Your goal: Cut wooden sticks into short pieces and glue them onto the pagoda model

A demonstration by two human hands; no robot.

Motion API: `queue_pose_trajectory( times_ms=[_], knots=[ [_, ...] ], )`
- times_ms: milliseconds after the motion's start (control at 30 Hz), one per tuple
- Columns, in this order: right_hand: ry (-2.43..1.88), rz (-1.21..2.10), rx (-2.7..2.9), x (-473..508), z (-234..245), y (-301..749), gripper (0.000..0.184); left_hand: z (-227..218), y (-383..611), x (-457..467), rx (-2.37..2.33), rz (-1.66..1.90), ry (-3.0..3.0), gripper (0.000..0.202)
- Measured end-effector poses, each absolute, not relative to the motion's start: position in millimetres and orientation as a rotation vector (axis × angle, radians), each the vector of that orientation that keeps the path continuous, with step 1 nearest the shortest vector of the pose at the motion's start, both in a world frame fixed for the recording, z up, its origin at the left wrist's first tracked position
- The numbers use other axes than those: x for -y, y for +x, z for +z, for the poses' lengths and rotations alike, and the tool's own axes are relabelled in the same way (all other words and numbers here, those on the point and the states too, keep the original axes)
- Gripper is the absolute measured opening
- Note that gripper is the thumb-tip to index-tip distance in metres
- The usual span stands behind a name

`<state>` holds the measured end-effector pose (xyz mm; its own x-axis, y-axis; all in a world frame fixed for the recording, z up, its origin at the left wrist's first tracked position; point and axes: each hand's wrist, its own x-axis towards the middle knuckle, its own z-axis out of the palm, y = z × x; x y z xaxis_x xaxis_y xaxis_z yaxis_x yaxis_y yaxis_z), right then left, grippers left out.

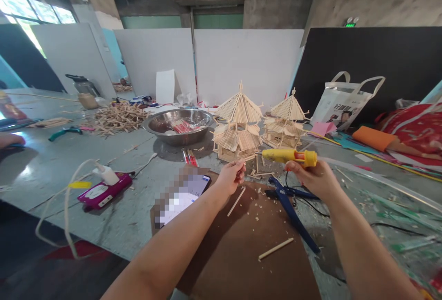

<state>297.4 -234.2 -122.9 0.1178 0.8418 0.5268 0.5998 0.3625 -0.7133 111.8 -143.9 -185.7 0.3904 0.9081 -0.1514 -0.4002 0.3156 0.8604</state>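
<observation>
My right hand (312,178) is closed around a yellow hot glue gun (288,156), its nozzle pointing left. My left hand (232,176) is pinched in front of the larger stick pagoda (238,120); whatever lies between its fingertips is too small to make out. A second, smaller stick pagoda (285,122) stands behind to the right. Below my hands, a brown board (241,263) carries a loose short stick (276,249), a thinner stick (236,202) and wood crumbs. Blue-handled cutters (293,212) lie open at the board's right side.
A phone (183,198) lies on the board's left. Beyond are a steel bowl (155,127) and a stick pile (119,118). A purple power strip (105,191) with cables sits left, another person's hand (12,141) at the far left. A white bag (340,104) stands right.
</observation>
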Motion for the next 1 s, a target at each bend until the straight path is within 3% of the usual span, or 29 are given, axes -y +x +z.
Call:
queue_pose_trajectory(
  times_ms=[300, 1000],
  knots=[
    [-1.401, 0.063, 1.891, 224.1, -141.2, 290.0, 0.027, -179.8, 111.1, 147.2, -0.629, 0.954, 0.714, 0.031],
    [-1.475, 0.142, 1.811, 222.4, -148.5, 290.7, 0.038, -175.9, 113.7, 153.6, -0.573, 0.97, 0.796, 0.033]
  ],
)
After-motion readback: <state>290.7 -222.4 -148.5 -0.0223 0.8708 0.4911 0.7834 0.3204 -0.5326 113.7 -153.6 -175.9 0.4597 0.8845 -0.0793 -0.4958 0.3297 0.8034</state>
